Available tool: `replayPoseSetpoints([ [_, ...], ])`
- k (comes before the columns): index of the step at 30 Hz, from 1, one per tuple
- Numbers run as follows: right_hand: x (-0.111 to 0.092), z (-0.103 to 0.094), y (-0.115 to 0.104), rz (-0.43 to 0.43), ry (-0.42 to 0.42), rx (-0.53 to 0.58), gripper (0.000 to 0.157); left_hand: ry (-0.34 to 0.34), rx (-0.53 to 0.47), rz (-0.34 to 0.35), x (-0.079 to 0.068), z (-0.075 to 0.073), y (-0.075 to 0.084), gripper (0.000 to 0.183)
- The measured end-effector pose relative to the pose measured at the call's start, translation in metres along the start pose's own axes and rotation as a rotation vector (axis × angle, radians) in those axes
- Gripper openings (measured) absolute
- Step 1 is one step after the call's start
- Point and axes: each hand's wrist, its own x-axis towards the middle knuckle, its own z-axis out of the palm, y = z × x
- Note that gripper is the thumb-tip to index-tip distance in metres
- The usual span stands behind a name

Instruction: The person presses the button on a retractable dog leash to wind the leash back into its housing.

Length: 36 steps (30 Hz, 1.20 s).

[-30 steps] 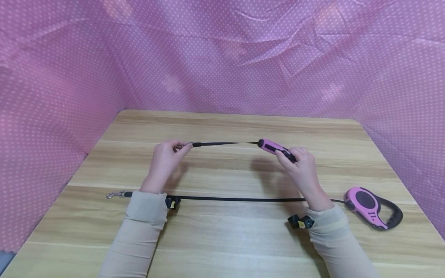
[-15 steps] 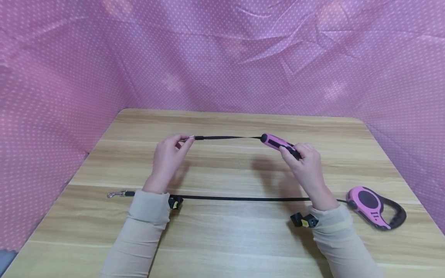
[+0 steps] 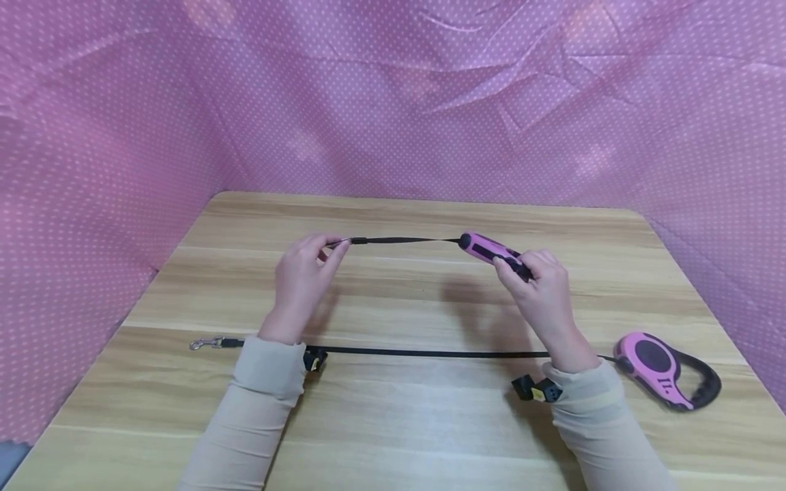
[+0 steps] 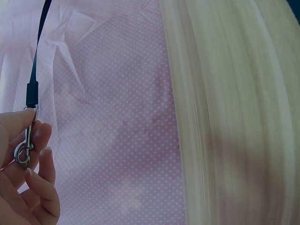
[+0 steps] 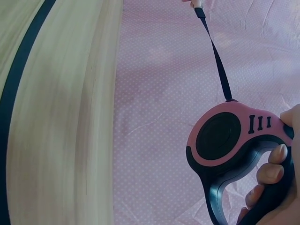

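My left hand (image 3: 302,279) pinches the metal snap hook (image 4: 24,149) of a retractable dog leash between thumb and fingers. From the hook a black strap (image 3: 402,240) runs, nearly straight and raised above the table, to a pink and black leash case. My right hand (image 3: 543,300) grips the black handle of that leash case (image 5: 218,136), fingers wrapped through its loop and thumb on top. On the table below lies a second pink retractable leash (image 3: 652,361), its black strap (image 3: 417,352) stretched leftward to a snap hook (image 3: 206,343). The left forearm hides part of that strap.
The wooden table (image 3: 405,436) carries the second leash across its middle, under both forearms. Pink dotted cloth (image 3: 393,102) hangs around the back and sides. A small black device (image 3: 537,389) is worn at each wrist.
Both hands have risen slightly away from me with the held leash. The left hand has shifted a little right, and the strap between them looks slightly shorter. The second leash still lies on the table.
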Motion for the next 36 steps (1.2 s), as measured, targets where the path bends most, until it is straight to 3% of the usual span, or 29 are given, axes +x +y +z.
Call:
replayPoseSetpoints([
  [36,0.0,0.003,-0.01,-0.043,-0.017,0.014,0.03,-0.027,-0.004,0.099,-0.001,0.012,0.025,0.031],
])
